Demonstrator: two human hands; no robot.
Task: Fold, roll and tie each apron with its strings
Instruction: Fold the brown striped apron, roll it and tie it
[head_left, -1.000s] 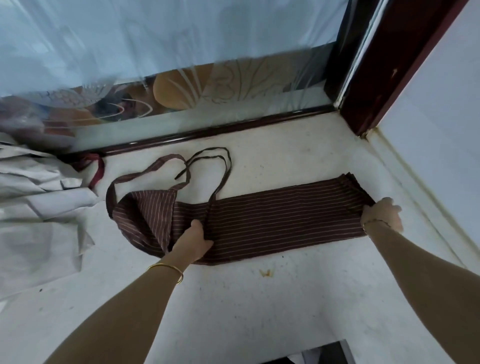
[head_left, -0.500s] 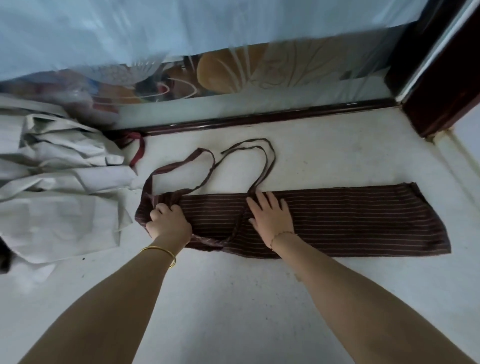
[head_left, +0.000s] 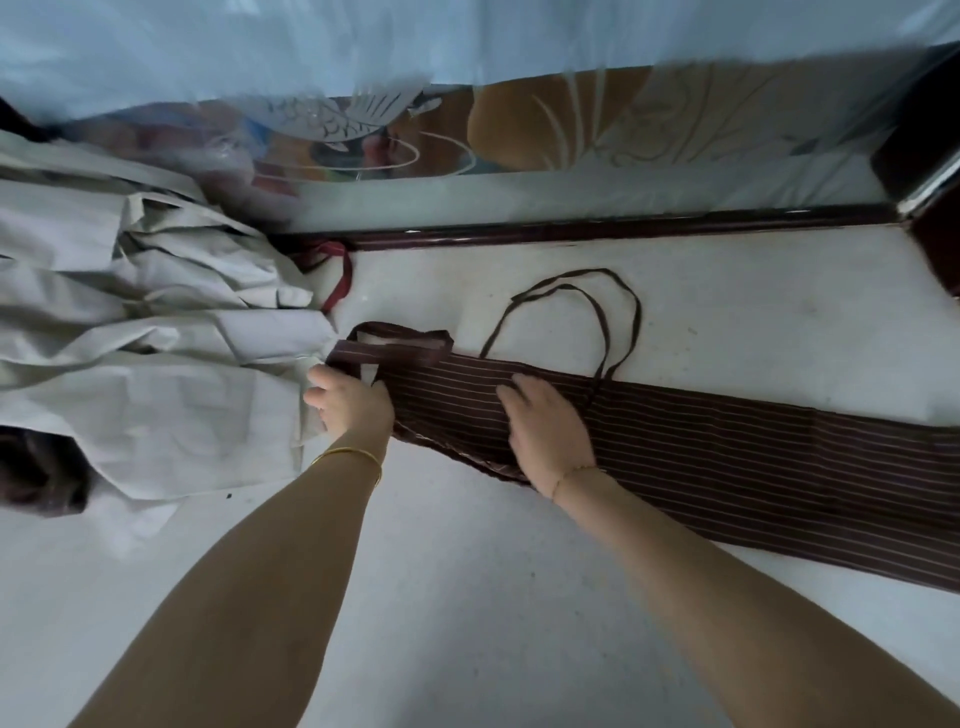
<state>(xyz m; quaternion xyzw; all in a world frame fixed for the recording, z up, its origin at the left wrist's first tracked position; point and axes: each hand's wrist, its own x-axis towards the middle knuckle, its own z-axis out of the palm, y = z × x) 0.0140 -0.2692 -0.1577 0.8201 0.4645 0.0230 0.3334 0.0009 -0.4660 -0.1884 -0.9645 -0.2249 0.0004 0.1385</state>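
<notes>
A dark brown apron with thin pale stripes lies folded into a long narrow band on the white floor, running off the right edge. Its thin strings loop on the floor behind the band. The neck strap lies folded at the band's left end. My left hand is closed on that left end, at the bib. My right hand lies flat on the band just to the right, fingers apart, pressing it down.
A heap of pale beige aprons fills the left, touching the striped apron's end. A red strap pokes out behind it. A dark wooden sill with patterned glass runs along the back. A dark cloth sits at far left.
The wide bib flap has been folded in, so the left end is narrow. My right hand came from the band's far right end to near the left hand. The view has swung left.
</notes>
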